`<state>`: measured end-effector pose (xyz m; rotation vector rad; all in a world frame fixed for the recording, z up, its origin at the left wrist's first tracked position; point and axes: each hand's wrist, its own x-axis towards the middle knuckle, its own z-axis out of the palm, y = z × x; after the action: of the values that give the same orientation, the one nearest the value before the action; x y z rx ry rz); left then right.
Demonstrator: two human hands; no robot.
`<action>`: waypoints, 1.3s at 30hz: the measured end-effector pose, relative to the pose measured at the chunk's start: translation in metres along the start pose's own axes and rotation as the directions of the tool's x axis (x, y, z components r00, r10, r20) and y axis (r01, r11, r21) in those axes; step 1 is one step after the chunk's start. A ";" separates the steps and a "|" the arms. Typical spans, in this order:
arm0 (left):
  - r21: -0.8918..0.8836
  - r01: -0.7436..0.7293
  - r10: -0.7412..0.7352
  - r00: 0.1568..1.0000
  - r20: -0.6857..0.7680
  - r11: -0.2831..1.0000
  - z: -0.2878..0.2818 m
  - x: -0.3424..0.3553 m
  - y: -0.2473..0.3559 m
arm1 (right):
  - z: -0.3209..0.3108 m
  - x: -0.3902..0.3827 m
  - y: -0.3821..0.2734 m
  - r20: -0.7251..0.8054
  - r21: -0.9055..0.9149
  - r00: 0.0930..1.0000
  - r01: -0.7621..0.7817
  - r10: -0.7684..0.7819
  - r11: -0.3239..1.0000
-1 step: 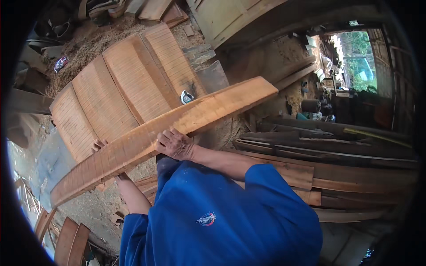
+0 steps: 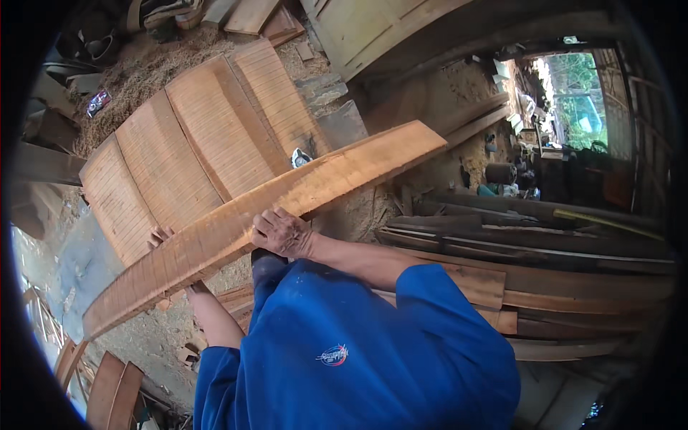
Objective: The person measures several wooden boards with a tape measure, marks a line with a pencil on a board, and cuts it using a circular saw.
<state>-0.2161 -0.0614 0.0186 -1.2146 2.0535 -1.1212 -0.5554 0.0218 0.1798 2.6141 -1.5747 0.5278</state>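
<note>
Timber plank (image 2: 236,226) lies slantwise before the blue shirt (image 2: 380,315), its right end reaching past a row of ribbed boards (image 2: 208,115); both hands are on it, and whether anything beneath also bears its weight cannot be told. The right hand (image 2: 281,233) curls its fingers, pressed together, over the edge nearer the body at about mid-length, gripping the wood there, with the thumb not clearly shown. The left hand (image 2: 160,236) comes from underneath, between that point and the left end: its fingertips show beyond the far edge, wrapped round the plank, while palm and thumb are hidden. Judging by length and thickness, the piece should be fairly heavy and stiff, bending little, so a small turn at one end would swing the other widely. Its face looks dry and rough-sawn, so it would hardly slip, though splinters along the edges seem likely; it appears sturdy rather than fragile. A sensible hold takes both long edges, one hand either side of the middle, for balance; the longer reach to the right has no hand on it, and a small metallic thing (image 2: 301,158) sits just beside its far edge
</note>
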 end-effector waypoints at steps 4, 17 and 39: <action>-0.570 0.132 -0.190 0.981 -0.043 0.811 0.006 -0.010 -0.002 | 0.009 0.023 0.015 0.041 -0.008 0.992 0.123 -0.123 0.992; 0.556 -0.570 0.521 0.245 0.818 -0.605 -0.026 0.041 0.039 | 0.075 0.061 0.103 0.373 0.093 0.928 -0.045 0.007 0.995; 0.538 0.472 0.653 0.114 0.749 -0.698 0.001 0.052 0.057 | 0.188 0.064 0.178 0.171 0.150 0.750 -0.660 0.639 0.736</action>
<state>-0.2665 -0.0923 -0.0302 1.9131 0.2554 -1.6693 -0.6323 -0.1580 -0.0017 2.1570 -2.6196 0.5992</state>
